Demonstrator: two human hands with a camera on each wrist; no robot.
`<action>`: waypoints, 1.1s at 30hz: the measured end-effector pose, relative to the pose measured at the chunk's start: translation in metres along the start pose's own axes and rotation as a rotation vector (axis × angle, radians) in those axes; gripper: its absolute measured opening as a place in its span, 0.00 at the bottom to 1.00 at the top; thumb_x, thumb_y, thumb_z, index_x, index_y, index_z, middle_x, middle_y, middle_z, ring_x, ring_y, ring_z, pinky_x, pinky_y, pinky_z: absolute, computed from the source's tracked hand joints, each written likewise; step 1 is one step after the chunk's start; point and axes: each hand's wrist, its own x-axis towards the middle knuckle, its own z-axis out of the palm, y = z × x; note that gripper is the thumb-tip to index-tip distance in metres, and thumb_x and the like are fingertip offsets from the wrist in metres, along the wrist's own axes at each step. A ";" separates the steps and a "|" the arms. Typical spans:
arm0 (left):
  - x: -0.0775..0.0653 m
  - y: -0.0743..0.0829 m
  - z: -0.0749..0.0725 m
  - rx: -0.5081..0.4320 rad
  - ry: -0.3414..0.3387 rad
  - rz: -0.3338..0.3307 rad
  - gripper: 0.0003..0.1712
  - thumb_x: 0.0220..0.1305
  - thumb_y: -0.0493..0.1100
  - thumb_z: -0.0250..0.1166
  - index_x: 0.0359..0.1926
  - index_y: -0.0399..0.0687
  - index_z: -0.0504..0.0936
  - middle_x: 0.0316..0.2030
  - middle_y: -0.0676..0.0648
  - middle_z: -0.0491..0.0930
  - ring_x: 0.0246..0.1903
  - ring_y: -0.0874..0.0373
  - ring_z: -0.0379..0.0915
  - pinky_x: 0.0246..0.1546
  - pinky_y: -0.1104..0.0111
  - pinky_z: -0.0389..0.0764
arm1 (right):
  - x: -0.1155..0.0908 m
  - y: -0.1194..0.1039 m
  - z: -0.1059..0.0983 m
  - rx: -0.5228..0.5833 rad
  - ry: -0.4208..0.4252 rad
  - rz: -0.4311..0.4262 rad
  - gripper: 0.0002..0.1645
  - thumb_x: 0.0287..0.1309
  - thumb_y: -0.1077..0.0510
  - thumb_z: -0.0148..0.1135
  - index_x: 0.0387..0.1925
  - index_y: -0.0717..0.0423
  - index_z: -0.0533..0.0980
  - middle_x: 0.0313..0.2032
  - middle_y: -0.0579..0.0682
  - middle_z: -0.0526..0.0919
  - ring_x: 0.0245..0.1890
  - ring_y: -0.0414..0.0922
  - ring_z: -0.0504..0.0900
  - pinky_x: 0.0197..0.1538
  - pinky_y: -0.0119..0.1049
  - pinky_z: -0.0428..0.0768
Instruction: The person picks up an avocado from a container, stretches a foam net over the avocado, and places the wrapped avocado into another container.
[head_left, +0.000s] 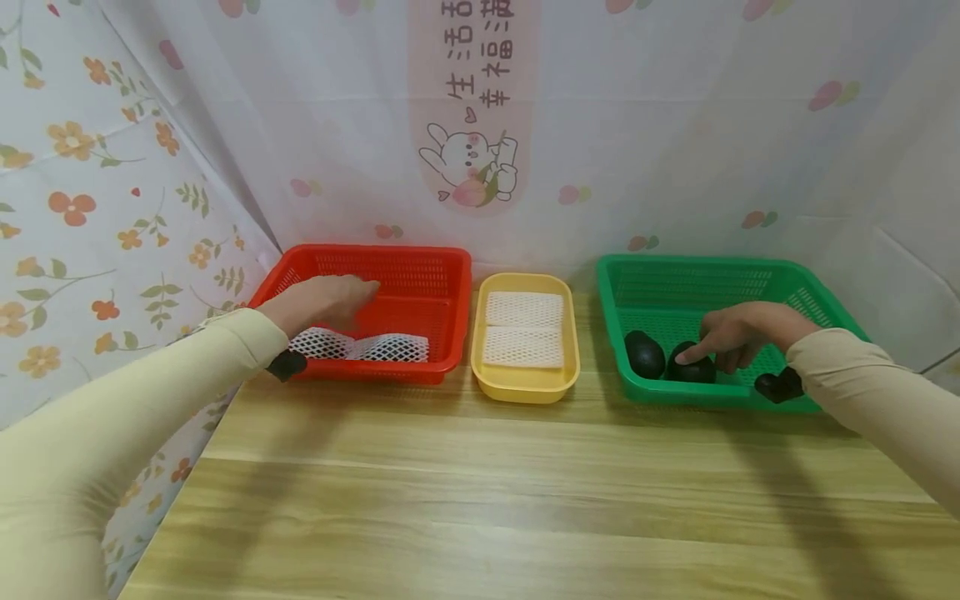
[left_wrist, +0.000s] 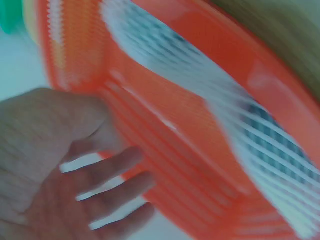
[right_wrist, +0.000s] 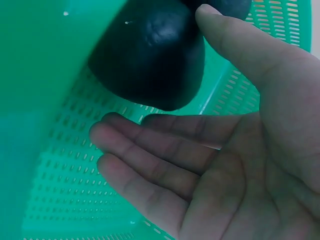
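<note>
My right hand (head_left: 738, 329) reaches into the green basket (head_left: 750, 267), over a dark, smooth fruit like an avocado (head_left: 696, 372). In the right wrist view its thumb overlaps the fruit (right_wrist: 155, 55) at the top, while the other fingers lie loosely bent below it. A second dark avocado (head_left: 645, 357) rests to the left. My left hand (head_left: 326, 300) is above the red basket (head_left: 459, 308), holding nothing, with loosely bent, spread fingers in the left wrist view. Two dark fruits in white foam nets (head_left: 395, 347) lie along that basket's near wall.
Between the baskets stands a yellow tray (head_left: 525, 388) with flat white foam nets (head_left: 523, 346) in two stacks. All three containers sit at the back of the wooden table (head_left: 510, 500), against a printed curtain (head_left: 360, 133). A floral cloth (head_left: 97, 208) hangs at the left.
</note>
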 end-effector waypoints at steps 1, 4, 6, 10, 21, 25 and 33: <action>0.003 0.009 -0.002 0.009 0.056 0.019 0.39 0.57 0.34 0.75 0.68 0.38 0.71 0.58 0.34 0.77 0.57 0.37 0.73 0.57 0.43 0.74 | 0.000 0.000 0.000 0.001 0.005 0.004 0.29 0.72 0.40 0.58 0.21 0.49 0.60 0.22 0.46 0.65 0.23 0.40 0.66 0.33 0.38 0.73; 0.012 0.040 -0.007 0.049 0.178 0.084 0.30 0.57 0.36 0.76 0.60 0.45 0.75 0.50 0.42 0.80 0.48 0.45 0.77 0.50 0.50 0.82 | 0.000 0.001 0.000 -0.003 0.017 0.000 0.29 0.71 0.39 0.59 0.35 0.63 0.71 0.34 0.54 0.77 0.37 0.48 0.81 0.47 0.47 0.82; 0.017 0.062 -0.009 0.067 0.202 0.145 0.28 0.59 0.39 0.74 0.58 0.47 0.75 0.47 0.45 0.79 0.45 0.49 0.76 0.45 0.56 0.83 | 0.001 0.001 0.000 0.003 0.022 0.004 0.37 0.70 0.38 0.60 0.48 0.73 0.69 0.41 0.61 0.79 0.44 0.55 0.83 0.52 0.52 0.81; 0.024 0.102 -0.007 0.078 0.164 0.272 0.24 0.64 0.46 0.69 0.59 0.49 0.75 0.46 0.49 0.77 0.41 0.55 0.74 0.39 0.63 0.82 | 0.001 0.000 -0.001 0.003 0.028 0.009 0.49 0.69 0.37 0.61 0.59 0.81 0.61 0.45 0.67 0.79 0.47 0.60 0.83 0.52 0.54 0.81; 0.045 0.174 0.026 0.214 -0.132 0.481 0.24 0.70 0.48 0.66 0.63 0.45 0.76 0.55 0.47 0.80 0.50 0.54 0.76 0.50 0.63 0.79 | 0.006 -0.003 0.006 0.111 0.036 0.011 0.58 0.68 0.40 0.64 0.63 0.86 0.45 0.47 0.71 0.75 0.48 0.60 0.82 0.51 0.51 0.82; 0.049 0.184 0.036 0.276 -0.175 0.482 0.17 0.70 0.44 0.66 0.57 0.46 0.78 0.43 0.50 0.79 0.41 0.55 0.74 0.44 0.66 0.77 | 0.008 -0.003 0.007 0.118 0.034 -0.002 0.47 0.69 0.42 0.64 0.57 0.81 0.55 0.47 0.70 0.74 0.48 0.60 0.83 0.50 0.50 0.82; 0.058 0.184 0.045 0.323 -0.123 0.523 0.13 0.71 0.35 0.60 0.54 0.48 0.78 0.41 0.48 0.77 0.38 0.53 0.71 0.43 0.66 0.76 | 0.010 0.000 0.006 0.122 0.039 -0.008 0.41 0.68 0.41 0.64 0.51 0.75 0.59 0.47 0.70 0.72 0.46 0.57 0.84 0.50 0.50 0.83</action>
